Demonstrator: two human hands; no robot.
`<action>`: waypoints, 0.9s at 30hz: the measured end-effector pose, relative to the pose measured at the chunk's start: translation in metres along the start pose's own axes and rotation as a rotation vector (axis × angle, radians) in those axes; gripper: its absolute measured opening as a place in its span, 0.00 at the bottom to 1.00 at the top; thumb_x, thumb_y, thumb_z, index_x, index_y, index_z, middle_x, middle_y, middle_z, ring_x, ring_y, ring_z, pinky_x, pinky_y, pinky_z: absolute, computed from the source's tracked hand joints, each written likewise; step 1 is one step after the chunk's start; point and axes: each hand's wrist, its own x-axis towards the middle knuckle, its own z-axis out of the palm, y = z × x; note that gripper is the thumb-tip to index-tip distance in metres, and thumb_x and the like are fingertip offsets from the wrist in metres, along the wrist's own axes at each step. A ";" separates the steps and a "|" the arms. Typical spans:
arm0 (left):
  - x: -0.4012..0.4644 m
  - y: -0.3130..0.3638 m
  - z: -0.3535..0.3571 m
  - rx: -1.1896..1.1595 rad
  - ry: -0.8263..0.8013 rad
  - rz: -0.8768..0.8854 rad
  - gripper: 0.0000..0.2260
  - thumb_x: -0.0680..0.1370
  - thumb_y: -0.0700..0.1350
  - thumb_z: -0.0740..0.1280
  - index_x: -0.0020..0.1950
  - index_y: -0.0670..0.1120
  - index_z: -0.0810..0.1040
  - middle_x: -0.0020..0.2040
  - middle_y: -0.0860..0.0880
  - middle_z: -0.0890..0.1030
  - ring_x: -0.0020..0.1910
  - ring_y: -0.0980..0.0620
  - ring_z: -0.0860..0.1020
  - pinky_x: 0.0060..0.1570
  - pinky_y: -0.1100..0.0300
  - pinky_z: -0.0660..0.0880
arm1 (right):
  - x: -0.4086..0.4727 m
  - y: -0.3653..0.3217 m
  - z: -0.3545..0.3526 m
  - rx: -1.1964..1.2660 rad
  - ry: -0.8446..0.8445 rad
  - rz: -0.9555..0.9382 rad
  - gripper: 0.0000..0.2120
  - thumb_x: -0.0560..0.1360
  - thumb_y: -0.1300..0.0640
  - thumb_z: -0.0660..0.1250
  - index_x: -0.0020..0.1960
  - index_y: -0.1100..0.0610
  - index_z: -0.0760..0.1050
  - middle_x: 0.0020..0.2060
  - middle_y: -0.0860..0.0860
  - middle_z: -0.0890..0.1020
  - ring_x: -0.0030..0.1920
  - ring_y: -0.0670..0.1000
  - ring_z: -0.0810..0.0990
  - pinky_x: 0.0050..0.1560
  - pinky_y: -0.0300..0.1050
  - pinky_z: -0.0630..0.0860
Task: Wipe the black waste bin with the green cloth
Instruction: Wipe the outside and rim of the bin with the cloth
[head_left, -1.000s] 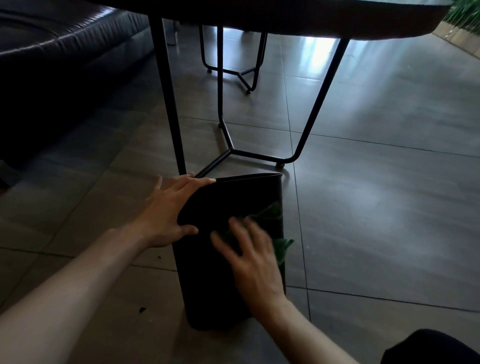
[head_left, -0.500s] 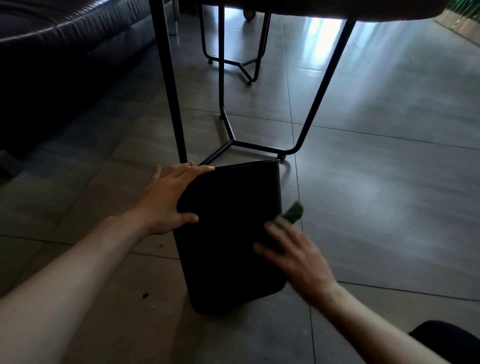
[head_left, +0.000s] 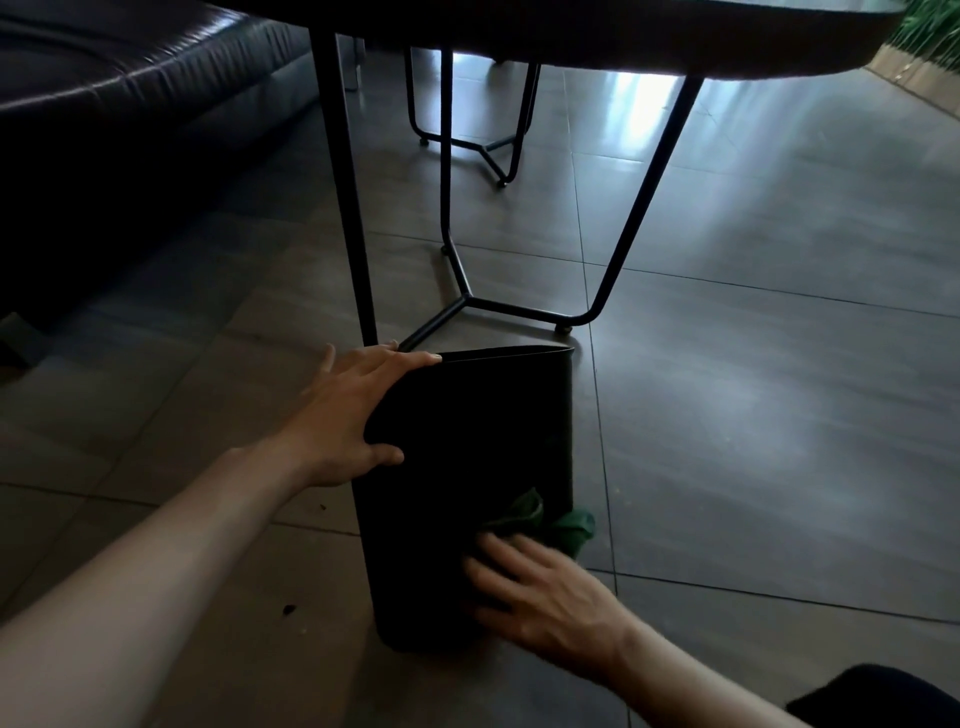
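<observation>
So the wipe looks mid-way, I'd say. Nearest, the right hand (head_left: 540, 597) has its fingers spread flat, pressing the green cloth (head_left: 545, 519) against the lower right of the near face of the black waste bin (head_left: 467, 467), which stands on the tiled floor (head_left: 753, 441). Further up, the left hand (head_left: 348, 415) is spread over the bin's top left corner, steadying it. Can't tell which faces are clean, it's too dark. The far side and inside probably remain. A table leg (head_left: 348, 208) stands just behind.
</observation>
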 end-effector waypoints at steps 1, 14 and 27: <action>0.000 0.000 0.000 -0.002 0.003 0.001 0.47 0.64 0.49 0.81 0.77 0.63 0.60 0.76 0.55 0.68 0.79 0.53 0.57 0.76 0.32 0.46 | 0.006 0.014 -0.005 0.012 0.044 0.072 0.13 0.81 0.55 0.61 0.61 0.47 0.81 0.67 0.56 0.79 0.68 0.63 0.76 0.61 0.56 0.79; -0.001 0.003 -0.001 -0.014 0.006 0.006 0.47 0.64 0.48 0.81 0.77 0.62 0.61 0.75 0.56 0.68 0.79 0.53 0.56 0.76 0.34 0.43 | -0.008 0.005 -0.002 0.025 0.003 -0.001 0.16 0.84 0.58 0.58 0.68 0.48 0.75 0.69 0.54 0.75 0.73 0.62 0.69 0.65 0.56 0.76; -0.005 0.008 -0.003 -0.011 0.007 0.003 0.47 0.63 0.47 0.81 0.76 0.63 0.61 0.75 0.57 0.68 0.80 0.54 0.56 0.77 0.36 0.44 | 0.020 0.035 -0.015 -0.016 0.125 0.200 0.18 0.80 0.54 0.67 0.69 0.51 0.76 0.66 0.57 0.78 0.66 0.64 0.77 0.63 0.61 0.78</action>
